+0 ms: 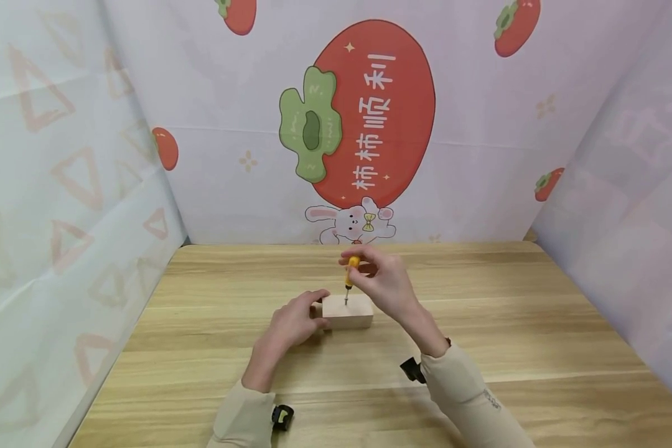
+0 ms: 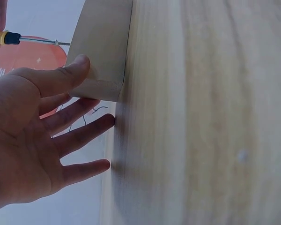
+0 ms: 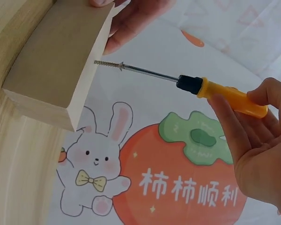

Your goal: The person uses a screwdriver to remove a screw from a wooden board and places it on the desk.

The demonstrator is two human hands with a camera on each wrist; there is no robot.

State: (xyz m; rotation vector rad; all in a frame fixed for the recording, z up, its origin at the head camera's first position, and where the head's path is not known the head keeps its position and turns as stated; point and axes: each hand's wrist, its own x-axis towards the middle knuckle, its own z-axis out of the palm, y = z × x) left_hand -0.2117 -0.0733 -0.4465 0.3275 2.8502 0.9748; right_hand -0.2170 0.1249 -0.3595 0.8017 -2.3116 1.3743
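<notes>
A pale wooden block (image 1: pixel 347 321) lies on the table. My left hand (image 1: pixel 295 320) holds its left end, thumb on the near side and fingers at the far side; the thumb (image 2: pixel 68 77) shows against the block in the left wrist view. My right hand (image 1: pixel 389 283) grips the yellow handle of a screwdriver (image 3: pixel 234 99), which stands nearly upright over the block. The tip of its shaft meets the head of a screw (image 3: pixel 108 63). That screw stands in the block's top face, with much of its thread still showing.
The wood-grain table (image 1: pixel 213 292) extends around the block on all sides. Behind it hangs a printed cloth (image 1: pixel 218 186) with a large persimmon and a rabbit. More cloth (image 1: pixel 50 205) closes off the left and right sides.
</notes>
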